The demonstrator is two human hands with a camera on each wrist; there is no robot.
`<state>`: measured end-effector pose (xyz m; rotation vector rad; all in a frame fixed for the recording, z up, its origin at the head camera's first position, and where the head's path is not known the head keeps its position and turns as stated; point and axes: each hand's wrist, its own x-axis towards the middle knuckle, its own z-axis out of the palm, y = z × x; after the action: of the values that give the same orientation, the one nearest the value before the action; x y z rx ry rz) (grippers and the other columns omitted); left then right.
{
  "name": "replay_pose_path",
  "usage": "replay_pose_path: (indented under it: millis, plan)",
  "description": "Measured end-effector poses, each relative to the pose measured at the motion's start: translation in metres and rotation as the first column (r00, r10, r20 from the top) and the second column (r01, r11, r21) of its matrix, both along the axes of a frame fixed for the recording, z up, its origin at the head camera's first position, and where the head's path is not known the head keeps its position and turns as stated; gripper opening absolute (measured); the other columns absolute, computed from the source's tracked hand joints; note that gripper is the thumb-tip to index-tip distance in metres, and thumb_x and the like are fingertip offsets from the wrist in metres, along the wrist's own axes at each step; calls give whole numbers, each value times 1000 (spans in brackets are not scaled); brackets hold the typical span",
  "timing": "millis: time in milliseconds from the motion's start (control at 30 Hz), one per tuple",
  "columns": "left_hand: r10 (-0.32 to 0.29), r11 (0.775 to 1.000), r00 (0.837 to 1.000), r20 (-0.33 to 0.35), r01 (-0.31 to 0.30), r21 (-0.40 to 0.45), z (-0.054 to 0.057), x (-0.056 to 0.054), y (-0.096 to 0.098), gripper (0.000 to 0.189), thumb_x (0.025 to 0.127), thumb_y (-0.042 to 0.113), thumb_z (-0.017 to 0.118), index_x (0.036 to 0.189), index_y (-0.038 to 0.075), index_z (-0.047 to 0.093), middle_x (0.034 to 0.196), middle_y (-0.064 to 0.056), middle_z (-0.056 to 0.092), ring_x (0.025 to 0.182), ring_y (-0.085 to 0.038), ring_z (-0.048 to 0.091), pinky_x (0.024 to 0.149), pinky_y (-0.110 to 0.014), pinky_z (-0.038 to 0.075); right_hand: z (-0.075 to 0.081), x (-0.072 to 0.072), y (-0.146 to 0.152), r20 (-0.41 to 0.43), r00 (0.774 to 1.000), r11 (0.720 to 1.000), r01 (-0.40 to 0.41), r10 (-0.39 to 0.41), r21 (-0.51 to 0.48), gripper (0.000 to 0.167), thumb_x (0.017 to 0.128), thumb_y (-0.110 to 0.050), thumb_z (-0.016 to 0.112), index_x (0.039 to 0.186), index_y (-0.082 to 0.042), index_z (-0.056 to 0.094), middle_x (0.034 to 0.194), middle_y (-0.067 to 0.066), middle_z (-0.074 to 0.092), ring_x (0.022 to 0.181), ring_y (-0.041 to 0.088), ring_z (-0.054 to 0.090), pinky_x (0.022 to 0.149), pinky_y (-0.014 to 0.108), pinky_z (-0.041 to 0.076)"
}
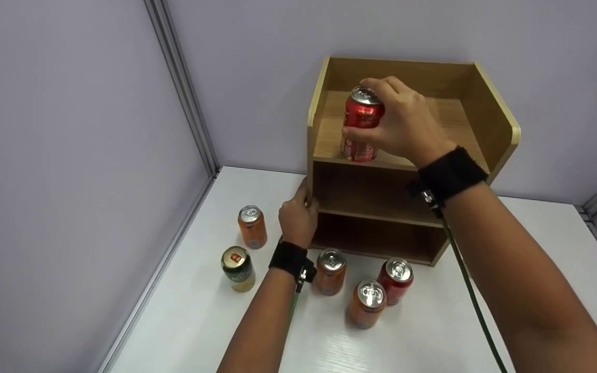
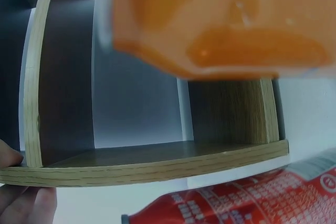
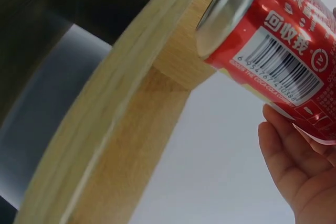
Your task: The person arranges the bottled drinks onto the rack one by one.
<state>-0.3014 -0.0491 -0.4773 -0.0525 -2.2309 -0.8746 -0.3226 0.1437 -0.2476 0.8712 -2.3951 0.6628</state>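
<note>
My right hand grips a red Coca-Cola can upright, thumb on its near side and fingers by its top rim. The can is at the front left of the top tier of a small wooden shelf. In the right wrist view the can's base is close to the board; I cannot tell whether they touch. My left hand holds the front edge of the shelf's left side panel. The left wrist view shows its fingers on one face of that panel and the thumb on the other.
On the white table stand an orange can and a green-and-gold can, left of the left arm. Two more orange cans and a red can stand before the shelf. Grey walls enclose the table.
</note>
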Motion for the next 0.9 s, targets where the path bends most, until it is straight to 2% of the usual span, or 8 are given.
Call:
replay_pose_path:
  millis: [267, 533, 700, 900]
  plan:
    - [-3, 1000, 1000, 12, 3, 7, 1, 0, 6, 37, 87, 10, 70, 123, 9, 65, 88, -10, 73, 69, -25, 70, 56, -41, 53, -1, -19, -12, 52, 999, 999, -8, 10, -32, 78, 74, -50, 81, 136, -12, 52, 119, 10, 56, 105, 26, 59, 83, 39, 52]
    - [-9, 1000, 1000, 11, 9, 2, 1, 0, 6, 39, 86, 10, 71, 125, 10, 64, 88, -8, 73, 70, -24, 70, 57, -41, 53, 5, -34, -16, 122, 992, 1000, -16, 17, -14, 78, 75, -51, 80, 137, -12, 51, 118, 10, 55, 105, 26, 58, 84, 38, 51]
    - [-14, 1000, 1000, -4, 14, -22, -1, 0, 5, 31, 86, 10, 70, 117, 9, 66, 84, -8, 73, 69, -24, 69, 57, -41, 53, 5, -39, -18, 177, 984, 999, 19, -14, -25, 80, 76, -52, 78, 139, -12, 49, 120, 11, 54, 107, 26, 57, 85, 37, 51]
    - [-14, 1000, 1000, -2, 14, -24, -3, 2, 6, 36, 86, 11, 71, 122, 10, 65, 86, -7, 73, 67, -23, 69, 56, -40, 52, 5, -42, -23, 191, 981, 999, 31, -26, -27, 81, 76, -51, 78, 140, -11, 48, 122, 12, 53, 109, 27, 56, 86, 36, 50]
